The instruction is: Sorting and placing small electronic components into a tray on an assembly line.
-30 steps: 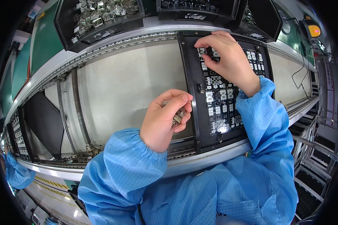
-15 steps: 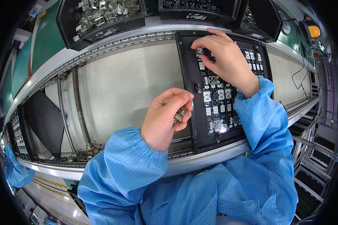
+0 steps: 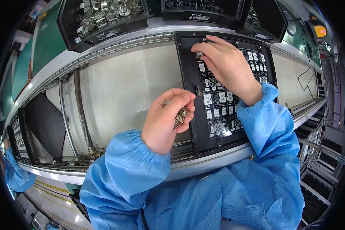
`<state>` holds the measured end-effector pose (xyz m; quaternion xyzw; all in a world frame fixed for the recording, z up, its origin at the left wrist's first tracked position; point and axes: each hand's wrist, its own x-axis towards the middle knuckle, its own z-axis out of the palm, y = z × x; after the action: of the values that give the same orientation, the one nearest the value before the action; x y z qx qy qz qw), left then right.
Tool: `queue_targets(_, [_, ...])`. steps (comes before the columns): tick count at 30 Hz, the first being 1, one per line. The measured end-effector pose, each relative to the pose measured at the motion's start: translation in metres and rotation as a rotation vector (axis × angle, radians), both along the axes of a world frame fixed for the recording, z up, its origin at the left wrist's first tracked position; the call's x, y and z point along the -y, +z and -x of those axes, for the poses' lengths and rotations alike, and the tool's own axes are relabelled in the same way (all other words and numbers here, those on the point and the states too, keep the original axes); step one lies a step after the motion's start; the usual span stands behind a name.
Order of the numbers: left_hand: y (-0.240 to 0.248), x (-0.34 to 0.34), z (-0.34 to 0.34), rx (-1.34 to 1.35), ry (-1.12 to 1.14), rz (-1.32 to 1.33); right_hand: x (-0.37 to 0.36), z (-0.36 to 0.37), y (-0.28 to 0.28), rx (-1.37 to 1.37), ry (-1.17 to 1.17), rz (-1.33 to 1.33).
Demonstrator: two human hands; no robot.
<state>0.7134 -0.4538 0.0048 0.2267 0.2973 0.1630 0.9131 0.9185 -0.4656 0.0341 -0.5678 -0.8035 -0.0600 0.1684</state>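
My left hand (image 3: 166, 115) is curled around several small silver finned metal parts (image 3: 181, 117), just left of a black carrier frame (image 3: 188, 82). Inside the frame sits a black circuit board (image 3: 218, 106) with rows of white and dark components. My right hand (image 3: 228, 65) reaches over the board's far left corner. Its thumb and index finger close about a small silver metal part (image 3: 199, 55) at the board's surface; the fingers partly hide it. The palm and wrist cover much of the board's upper middle.
The frame rests on a conveyor with a chain rail (image 3: 122, 45) along its far side. Beyond stand a black bin (image 3: 103, 36) of silver finned parts and a black bin (image 3: 203, 17) of dark round parts. At far left are another loaded frame (image 3: 17, 138) and a person's blue sleeve (image 3: 17, 172).
The carrier frame with its board has shifted slightly left. My hands have moved left along with it, the right fingers staying at the same corner.
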Motion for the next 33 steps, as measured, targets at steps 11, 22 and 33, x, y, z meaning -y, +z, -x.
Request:
queue_targets(11, [-0.002, -0.002, 0.002, 0.162, 0.098, 0.098, 0.0, -0.001, -0.001, -0.194, -0.218, 0.07])
queue_targets(22, [-0.004, -0.001, 0.005, 0.165, 0.136, 0.106, 0.018, 0.02, 0.038, -0.426, 0.049, 0.074])
queue_targets(33, [0.012, 0.008, -0.003, 0.172, 0.123, 0.026, 0.051, 0.038, 0.035, -0.289, 0.199, 0.113])
